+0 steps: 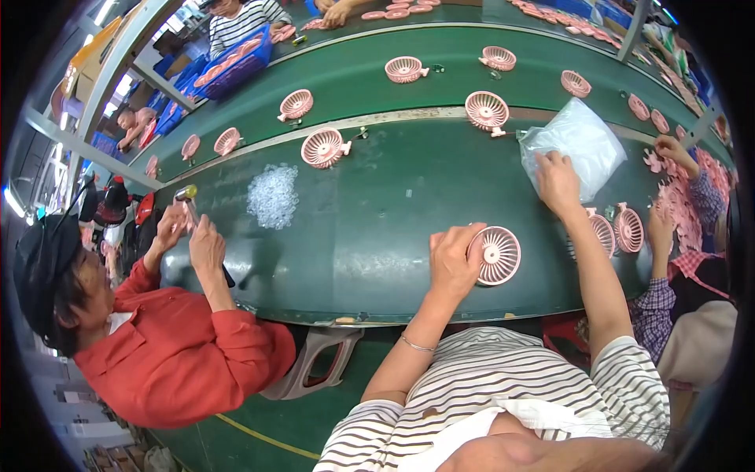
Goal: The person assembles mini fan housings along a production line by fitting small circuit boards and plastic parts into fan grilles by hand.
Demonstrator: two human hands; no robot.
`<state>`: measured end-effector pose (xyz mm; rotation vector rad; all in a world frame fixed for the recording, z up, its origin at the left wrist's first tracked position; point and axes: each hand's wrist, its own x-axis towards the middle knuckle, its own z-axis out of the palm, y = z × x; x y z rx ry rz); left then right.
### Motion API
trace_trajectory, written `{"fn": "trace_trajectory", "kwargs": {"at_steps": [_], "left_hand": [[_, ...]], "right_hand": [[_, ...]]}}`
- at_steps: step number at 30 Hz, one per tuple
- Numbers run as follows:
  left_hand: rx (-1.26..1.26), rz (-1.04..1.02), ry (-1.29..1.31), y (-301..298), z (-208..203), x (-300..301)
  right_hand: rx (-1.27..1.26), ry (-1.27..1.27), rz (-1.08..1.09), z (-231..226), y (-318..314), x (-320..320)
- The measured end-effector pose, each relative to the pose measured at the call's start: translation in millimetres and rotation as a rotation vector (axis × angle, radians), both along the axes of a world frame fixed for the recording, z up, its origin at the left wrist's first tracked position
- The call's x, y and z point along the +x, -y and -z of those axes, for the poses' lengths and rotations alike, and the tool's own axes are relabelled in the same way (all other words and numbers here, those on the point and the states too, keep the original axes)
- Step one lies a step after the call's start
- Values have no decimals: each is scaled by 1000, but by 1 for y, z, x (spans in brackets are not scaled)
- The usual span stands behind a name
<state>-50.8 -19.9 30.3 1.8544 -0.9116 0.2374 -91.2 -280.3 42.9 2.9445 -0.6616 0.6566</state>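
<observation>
My left hand (454, 263) is closed round the left rim of a pink plastic fan housing (500, 256), whose round slatted face is turned up. To the right and farther off, my right hand (559, 182) grips the near side of a crumpled whitish plastic bag (586, 145); its fingertips press into the film, and the contents cannot be made out. Beside my right forearm two more pink housings stand on edge, the outer one (629, 230) plainly visible and the inner one (602, 234) partly behind the arm.
A heap of small clear pieces (273, 195) lies on the green table (366, 212). More housings (325, 148) with small attached parts sit along the green belt (346, 71). At the left a red-sleeved person holds a screwdriver (187, 193); a checked-sleeved person handles pink parts (678, 206) at the right.
</observation>
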Motion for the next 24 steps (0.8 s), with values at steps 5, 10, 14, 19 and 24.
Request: {"fn": "trace_trajectory", "kwargs": {"at_steps": [5, 10, 14, 19, 24], "left_hand": [[-10, 15, -67, -4, -1, -2], [-12, 76, -93, -4, -1, -5], [-12, 34, -88, -11, -1, -2], [-27, 28, -76, -5, 0, -5], [1, 65, -19, 4, 8, -6]], "right_hand": [[-57, 39, 48, 12, 11, 21], [-32, 155, 0, 33, 48, 17], [21, 387, -216, 11, 15, 29], [127, 395, -390, 18, -25, 51], [175, 316, -437, 27, -45, 54]]}}
